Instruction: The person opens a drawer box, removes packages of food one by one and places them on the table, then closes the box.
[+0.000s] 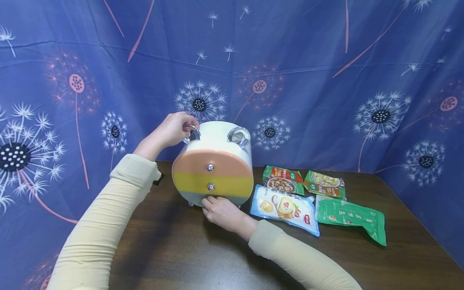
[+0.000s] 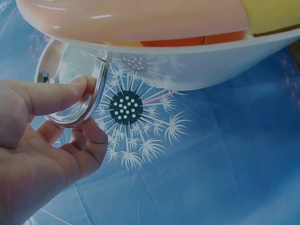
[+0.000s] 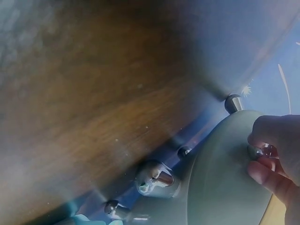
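A small round drawer cabinet (image 1: 195,161) stands upright on the dark wooden table, with a white shell and front bands of orange, yellow and grey-green. Two shiny silver ear-shaped rings are on its top. My left hand (image 1: 173,128) grips the left ear (image 2: 96,96), thumb on its face and fingers behind it. Low on the front, my right hand (image 1: 222,212) pinches the silver knob (image 3: 261,151) of the grey-green bottom band (image 3: 225,168). The upper knob (image 1: 210,167) and middle knob (image 1: 211,187) show uncovered above it.
Right of the cabinet lie a red-green food packet (image 1: 284,180), a second food packet (image 1: 326,184), a white-and-blue spouted pouch (image 1: 286,209) and a long green packet (image 1: 351,217). A blue dandelion-print curtain (image 1: 297,80) hangs behind the table (image 1: 174,249). Silver feet (image 3: 159,180) hold the cabinet up.
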A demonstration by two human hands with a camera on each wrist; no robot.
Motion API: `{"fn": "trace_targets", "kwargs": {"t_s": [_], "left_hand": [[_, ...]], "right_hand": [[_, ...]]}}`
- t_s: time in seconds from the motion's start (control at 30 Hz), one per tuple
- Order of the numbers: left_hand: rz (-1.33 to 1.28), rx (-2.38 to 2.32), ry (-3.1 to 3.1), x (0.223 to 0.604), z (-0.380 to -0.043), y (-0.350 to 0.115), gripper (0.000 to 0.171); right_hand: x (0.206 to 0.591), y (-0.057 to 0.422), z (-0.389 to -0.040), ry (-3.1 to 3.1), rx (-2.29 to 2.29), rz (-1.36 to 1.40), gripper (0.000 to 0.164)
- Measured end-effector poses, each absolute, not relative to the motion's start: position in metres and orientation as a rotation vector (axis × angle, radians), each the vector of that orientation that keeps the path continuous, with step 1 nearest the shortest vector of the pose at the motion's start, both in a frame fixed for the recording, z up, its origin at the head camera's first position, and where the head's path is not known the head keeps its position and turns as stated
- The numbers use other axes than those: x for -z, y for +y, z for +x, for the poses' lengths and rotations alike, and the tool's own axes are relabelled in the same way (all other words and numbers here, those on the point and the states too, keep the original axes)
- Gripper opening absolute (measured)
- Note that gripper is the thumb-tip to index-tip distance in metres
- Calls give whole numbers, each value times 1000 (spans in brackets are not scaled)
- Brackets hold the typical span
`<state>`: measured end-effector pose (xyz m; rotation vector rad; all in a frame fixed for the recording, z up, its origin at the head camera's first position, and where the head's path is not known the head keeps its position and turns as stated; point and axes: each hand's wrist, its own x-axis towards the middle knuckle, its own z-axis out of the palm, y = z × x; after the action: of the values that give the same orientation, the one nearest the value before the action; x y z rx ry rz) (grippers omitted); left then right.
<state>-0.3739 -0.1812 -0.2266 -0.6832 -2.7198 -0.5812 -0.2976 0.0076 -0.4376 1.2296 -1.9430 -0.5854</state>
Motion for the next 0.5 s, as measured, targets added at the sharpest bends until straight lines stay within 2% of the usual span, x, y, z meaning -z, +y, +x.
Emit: {"fn": "trace_targets", "kwargs": {"t_s": [0.5], "left_hand": [[-679, 584, -2723, 227, -375, -182, 38]], "right_hand": [[436, 8, -298, -1944, 584, 1244, 18]]}}
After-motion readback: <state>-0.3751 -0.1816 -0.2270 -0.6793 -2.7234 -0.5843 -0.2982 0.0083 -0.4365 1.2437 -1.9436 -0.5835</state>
